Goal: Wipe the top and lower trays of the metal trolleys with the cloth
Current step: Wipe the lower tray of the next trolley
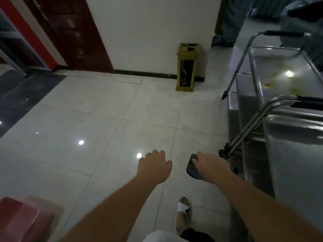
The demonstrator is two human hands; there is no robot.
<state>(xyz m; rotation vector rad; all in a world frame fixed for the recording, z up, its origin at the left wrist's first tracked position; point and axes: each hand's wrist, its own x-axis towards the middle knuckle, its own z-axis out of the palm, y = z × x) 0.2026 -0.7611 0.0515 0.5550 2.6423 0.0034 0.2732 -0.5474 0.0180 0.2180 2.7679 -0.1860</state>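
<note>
Two metal trolleys stand at the right. The near trolley (293, 147) shows a shiny top tray and a tubular handle. The far trolley (279, 74) has a top tray with yellowish stains. My right hand (209, 166) is held over the floor left of the near trolley, shut on a dark grey cloth (192, 167). My left hand (153, 166) hangs beside it over the tiles, fingers curled, holding nothing. The trolleys' lower trays are mostly hidden.
A gold and black bin (186, 67) stands against the white wall ahead. A dark red door (70, 32) is at the upper left. Pink plastic stools (26, 219) sit at the lower left. My sandalled foot (183, 209) is on the glossy tiled floor.
</note>
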